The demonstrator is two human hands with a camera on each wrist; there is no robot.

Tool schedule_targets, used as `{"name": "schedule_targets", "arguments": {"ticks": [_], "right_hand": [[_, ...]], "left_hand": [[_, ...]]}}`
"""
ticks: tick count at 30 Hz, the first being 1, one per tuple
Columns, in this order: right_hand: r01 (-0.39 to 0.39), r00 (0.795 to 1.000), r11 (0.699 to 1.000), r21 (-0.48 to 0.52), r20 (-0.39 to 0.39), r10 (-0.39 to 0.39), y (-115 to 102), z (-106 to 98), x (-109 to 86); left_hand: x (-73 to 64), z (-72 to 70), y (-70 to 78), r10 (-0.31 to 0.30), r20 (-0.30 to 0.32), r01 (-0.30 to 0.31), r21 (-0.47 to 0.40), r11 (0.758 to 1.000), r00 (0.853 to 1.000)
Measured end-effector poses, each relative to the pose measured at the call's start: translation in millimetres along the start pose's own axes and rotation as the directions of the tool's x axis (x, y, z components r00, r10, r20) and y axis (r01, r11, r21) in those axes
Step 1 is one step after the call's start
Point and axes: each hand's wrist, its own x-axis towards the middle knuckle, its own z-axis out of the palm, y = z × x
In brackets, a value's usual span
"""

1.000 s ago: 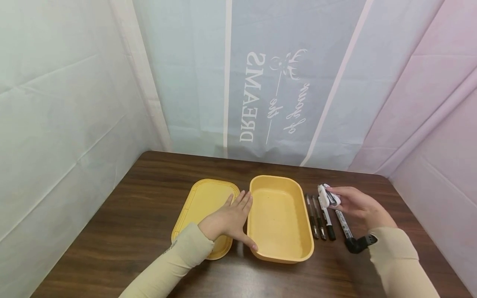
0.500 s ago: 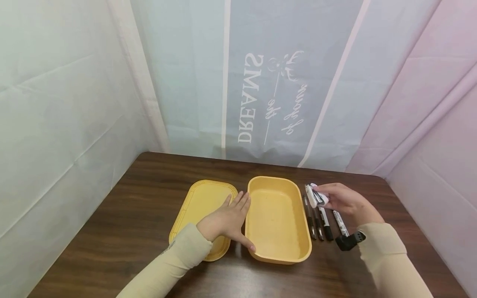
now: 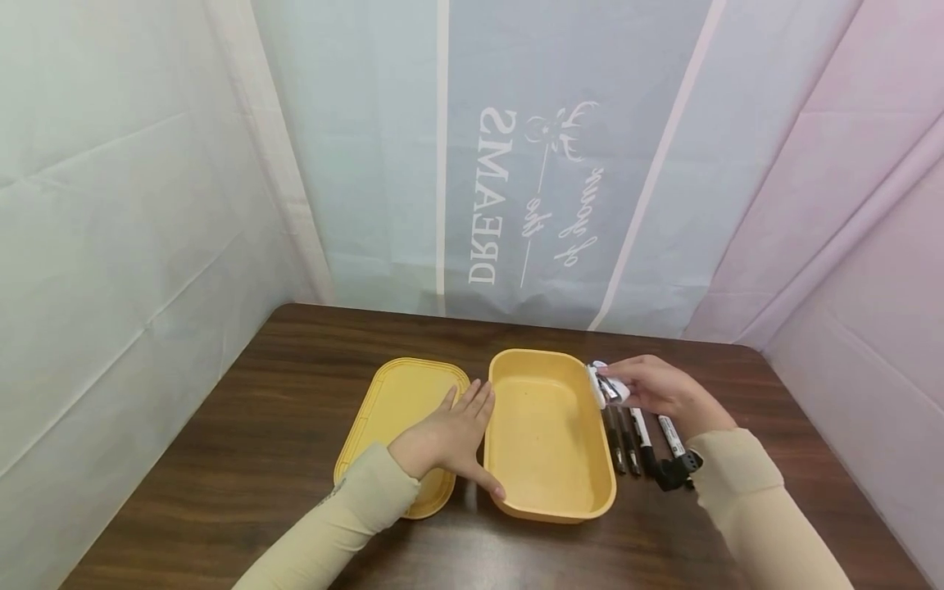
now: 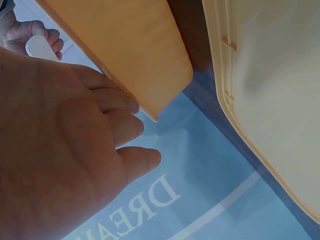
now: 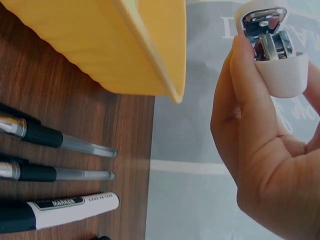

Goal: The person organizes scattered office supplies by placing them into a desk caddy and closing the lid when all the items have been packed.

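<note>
My right hand (image 3: 660, 389) grips a white mini stapler (image 3: 606, 387), at the right rim of a yellow rectangular box (image 3: 549, 515). In the right wrist view the stapler (image 5: 282, 77) shows its metal parts between two white halves, pinched by thumb and fingers; whether it touches the box cannot be made out. Fingers spread and straight, my left hand (image 3: 448, 438) rests against the left rim of the box. Part of a yellow lid (image 3: 401, 393), lying left of the box, is hidden under that hand and sleeve.
Right of the box two black-and-clear pens (image 3: 630, 447) lie alongside a white marker (image 3: 640, 430) with a black cap. Farther right lies another white marker (image 3: 671, 436), partly covered by the wrist camera (image 3: 677, 471). Everything stands on a dark wood table (image 3: 243, 459) before hanging cloth.
My right hand has carried the stapler leftward, from above the pens and marker to the right rim of the box. The left hand stays in place on the box.
</note>
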Motion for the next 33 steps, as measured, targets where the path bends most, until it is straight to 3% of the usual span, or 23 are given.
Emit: {"name": "schedule_targets", "arguments": {"ticks": [14, 19, 23, 28, 33], "right_hand": [[-0.050, 0.999, 0.991, -0.121, -0.020, 0.048, -1, 27, 17.7], [-0.048, 0.998, 0.961, -0.272, -0.050, 0.035, 1, 46, 25.0], [-0.069, 0.992, 0.899, -0.433, -0.127, 0.015, 1, 65, 33.2], [-0.076, 0.983, 0.797, -0.599, -0.178, -0.041, 0, 84, 44.9], [-0.031, 0.981, 0.617, -0.787, -0.142, -0.131, 1, 90, 57.1]], "left_hand": [[0.9, -1.6, -0.2, 0.005, -0.005, -0.005, -0.006, 1.000, 1.000], [-0.1, -2.0, -0.4, 0.004, 0.003, -0.004, 0.005, 1.000, 1.000], [-0.8, -2.5, -0.3, 0.003, -0.004, -0.003, 0.004, 1.000, 1.000], [-0.3, -1.5, -0.2, 0.003, -0.007, -0.003, -0.002, 1.000, 1.000], [0.4, -1.4, -0.1, 0.003, -0.005, -0.003, 0.001, 1.000, 1.000]]}}
